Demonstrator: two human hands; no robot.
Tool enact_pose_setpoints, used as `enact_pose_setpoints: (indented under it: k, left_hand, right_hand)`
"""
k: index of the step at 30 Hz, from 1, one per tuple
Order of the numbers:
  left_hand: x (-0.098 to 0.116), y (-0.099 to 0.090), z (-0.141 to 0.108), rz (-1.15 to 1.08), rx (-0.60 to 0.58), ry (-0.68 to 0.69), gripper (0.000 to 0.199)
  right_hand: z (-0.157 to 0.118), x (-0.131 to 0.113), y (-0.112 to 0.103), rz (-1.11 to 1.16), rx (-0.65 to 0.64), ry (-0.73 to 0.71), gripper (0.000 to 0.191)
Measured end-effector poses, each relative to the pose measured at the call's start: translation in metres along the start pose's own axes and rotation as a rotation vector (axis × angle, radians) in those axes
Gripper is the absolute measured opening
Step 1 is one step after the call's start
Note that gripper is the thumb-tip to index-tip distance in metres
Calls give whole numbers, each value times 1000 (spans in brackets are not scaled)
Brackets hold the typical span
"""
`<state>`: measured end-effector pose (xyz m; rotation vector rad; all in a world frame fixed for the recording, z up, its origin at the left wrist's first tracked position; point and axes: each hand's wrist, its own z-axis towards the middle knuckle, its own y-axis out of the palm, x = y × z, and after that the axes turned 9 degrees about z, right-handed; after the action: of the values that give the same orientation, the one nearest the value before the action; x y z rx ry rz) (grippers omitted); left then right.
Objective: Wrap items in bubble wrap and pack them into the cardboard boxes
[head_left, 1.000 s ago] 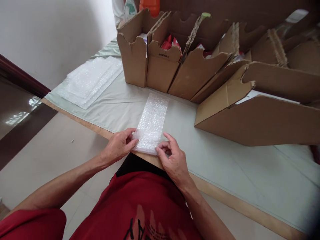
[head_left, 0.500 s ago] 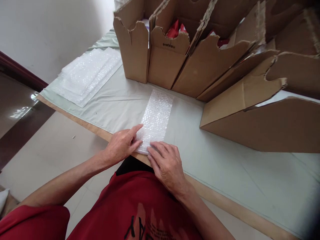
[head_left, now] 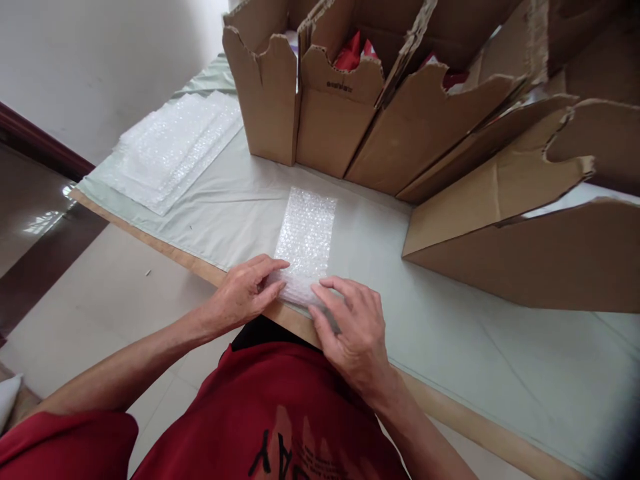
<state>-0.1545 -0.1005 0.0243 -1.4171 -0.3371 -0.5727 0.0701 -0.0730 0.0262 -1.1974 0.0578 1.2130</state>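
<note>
A strip of clear bubble wrap (head_left: 307,230) lies on the pale green cloth at the table's front edge, its near end folded or rolled into a thicker band. My left hand (head_left: 250,287) pinches the left end of that band between thumb and fingers. At its right end, my right hand (head_left: 350,320) grips the band with thumb below and fingertips on top. Whether anything is inside the band cannot be made out.
Flat bubble wrap sheets (head_left: 170,147) are stacked at the table's left end. Several open cardboard holders (head_left: 335,120) stand along the back, some with red items inside. Another large cardboard holder (head_left: 550,253) is at the right. A wooden edge (head_left: 195,263) borders the table front.
The near end of the bubble wrap has been turned over, so the flat part is shorter and the band thicker. My right hand has moved slightly right.
</note>
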Motion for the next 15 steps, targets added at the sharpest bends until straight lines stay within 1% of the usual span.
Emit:
enact_pose_setpoints:
  k: [2,4,6,8,10,12,13,15]
  left_hand:
    - [-1,3,4,45,26,14,26]
    - [-1,5,3,107,86,39,25]
    - [-1,5,-1,129,143,87,24]
    - [0,2,-7,92,164,148,25]
    - [2,-1,-11,43,136,193,27]
    - [3,-3,-11,28,96,183,25]
    - [3,-3,-10,33,81,157,24]
    - [3,-2,-3,61,65,85,24]
  right_hand:
    - [-2,1,2,-42,-104,-52,24]
    - [0,5,4,-61,-190,-73,24]
    - [4,9,5,-44,-209,-67,24]
    - [10,12,1,32,-226,-45,25]
    - [16,13,-5,131,-285,19,27]
    - [19,13,-11,201,-344,123,30]
    - [20,13,-13,207,-345,164,30]
    - [20,14,-13,137,-264,181,29]
